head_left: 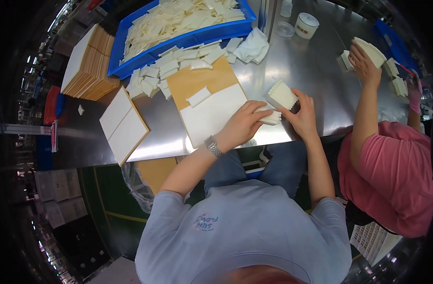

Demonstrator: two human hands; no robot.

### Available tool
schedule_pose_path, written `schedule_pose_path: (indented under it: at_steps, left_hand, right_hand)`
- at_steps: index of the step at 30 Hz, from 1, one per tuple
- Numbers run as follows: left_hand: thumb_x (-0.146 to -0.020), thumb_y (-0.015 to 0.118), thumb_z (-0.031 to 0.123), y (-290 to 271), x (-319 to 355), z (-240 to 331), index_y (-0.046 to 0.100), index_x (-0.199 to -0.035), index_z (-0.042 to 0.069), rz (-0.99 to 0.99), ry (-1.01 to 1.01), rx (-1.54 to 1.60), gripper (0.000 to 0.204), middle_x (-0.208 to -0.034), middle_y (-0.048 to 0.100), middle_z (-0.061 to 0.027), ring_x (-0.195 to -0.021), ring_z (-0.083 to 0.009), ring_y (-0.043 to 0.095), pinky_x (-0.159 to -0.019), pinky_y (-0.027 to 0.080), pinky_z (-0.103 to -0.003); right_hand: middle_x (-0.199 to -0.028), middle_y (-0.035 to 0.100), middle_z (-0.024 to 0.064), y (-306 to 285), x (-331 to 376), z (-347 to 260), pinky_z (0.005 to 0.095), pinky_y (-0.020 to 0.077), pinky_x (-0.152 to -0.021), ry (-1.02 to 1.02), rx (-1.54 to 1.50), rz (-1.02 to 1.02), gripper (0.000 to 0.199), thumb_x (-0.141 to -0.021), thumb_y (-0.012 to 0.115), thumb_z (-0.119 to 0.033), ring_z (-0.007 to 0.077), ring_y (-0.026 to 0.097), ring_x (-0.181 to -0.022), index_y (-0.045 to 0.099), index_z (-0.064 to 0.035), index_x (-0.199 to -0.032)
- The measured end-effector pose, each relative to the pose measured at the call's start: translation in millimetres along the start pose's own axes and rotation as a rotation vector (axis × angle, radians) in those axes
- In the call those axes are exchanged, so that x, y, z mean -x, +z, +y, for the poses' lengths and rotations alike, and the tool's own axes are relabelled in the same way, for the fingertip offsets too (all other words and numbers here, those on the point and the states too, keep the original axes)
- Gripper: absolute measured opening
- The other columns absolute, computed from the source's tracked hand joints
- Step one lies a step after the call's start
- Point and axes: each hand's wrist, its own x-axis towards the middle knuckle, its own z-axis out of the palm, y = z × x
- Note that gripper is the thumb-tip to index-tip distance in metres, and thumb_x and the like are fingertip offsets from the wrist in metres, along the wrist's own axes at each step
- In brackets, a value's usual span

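Note:
My left hand (244, 122), with a metal watch on its wrist, is closed round a short row of thin white plastic pieces (272, 118) near the table's front edge. Just beyond lies a larger row of the same off-white pieces (281, 94), its edges ridged. My right hand (301, 113) has thumb and forefinger against the near and right sides of that larger row. Left of my hands, a white sheet on a tan board (211, 116) carries one single white piece (199, 96).
A blue tray (183, 41) heaped with white pieces stands at the back, with loose pieces before it. A board stack (91, 66), another board (124, 124), a white cloth (253, 46) and a round tub (306, 25) are around. A co-worker in pink (391, 175) handles pieces at right.

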Motion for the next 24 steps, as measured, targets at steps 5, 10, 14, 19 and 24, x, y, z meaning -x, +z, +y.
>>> schedule_pose_path:
  at_steps: [5,10,14,19,24]
  left_hand:
    - [-0.083,0.066,-0.005,8.4,-0.5,-5.4,0.064,-0.127,0.006,0.038,0.079,-0.071,0.045,-0.128,0.059,-0.012,-0.122,-0.0334,0.052,-0.103,0.047,-0.042]
    - [-0.083,0.065,-0.005,11.2,-6.5,-2.8,0.064,-0.126,0.006,-0.048,0.092,-0.013,0.044,-0.127,0.06,-0.012,-0.121,-0.0334,0.053,-0.104,0.046,-0.042]
    - [-0.084,0.065,-0.005,29.8,-20.0,-1.7,0.065,-0.127,0.007,-0.036,0.12,0.033,0.045,-0.131,0.058,-0.0126,-0.123,-0.0337,0.052,-0.104,0.046,-0.041]
    - [-0.088,0.062,0.001,43.5,-17.8,-4.8,0.065,-0.133,0.02,0.176,0.073,-0.289,0.049,-0.142,0.049,-0.0164,-0.131,-0.0354,0.045,-0.11,0.036,-0.05]
    - [-0.09,0.06,0.004,43.5,-9.2,-5.0,0.062,-0.137,0.028,0.203,-0.044,-0.363,0.053,-0.141,0.05,-0.0165,-0.132,-0.0341,0.044,-0.111,0.028,-0.056]
  right_hand:
    - [-0.114,0.061,0.0134,-5.1,1.3,-1.3,0.0364,0.0462,-0.092,0.065,-0.102,-0.062,0.068,-0.079,0.086,-0.034,0.0269,0.054,-0.105,0.058,-0.0086,-0.135]
    - [-0.106,0.059,0.0108,-4.6,-2.5,0.4,0.0326,0.0484,-0.085,0.142,-0.138,-0.066,0.066,-0.08,0.085,-0.036,0.0213,0.056,-0.095,0.06,-0.0102,-0.135]
    - [-0.104,0.061,0.0089,-7.5,-11.7,5.8,0.0302,0.0483,-0.083,0.151,-0.151,-0.046,0.064,-0.081,0.083,-0.033,0.0183,0.054,-0.092,0.06,-0.0085,-0.135]
    - [-0.111,0.065,0.0061,-6.0,-11.9,13.6,0.0278,0.0479,-0.079,0.158,-0.22,-0.03,0.058,-0.084,0.081,-0.029,0.0137,0.052,-0.088,0.061,-0.005,-0.133]
    - [-0.111,0.066,0.0052,-5.1,-8.1,9.5,0.0258,0.0476,-0.076,0.158,-0.257,-0.097,0.053,-0.088,0.077,-0.027,0.012,0.052,-0.086,0.061,-0.0029,-0.132]
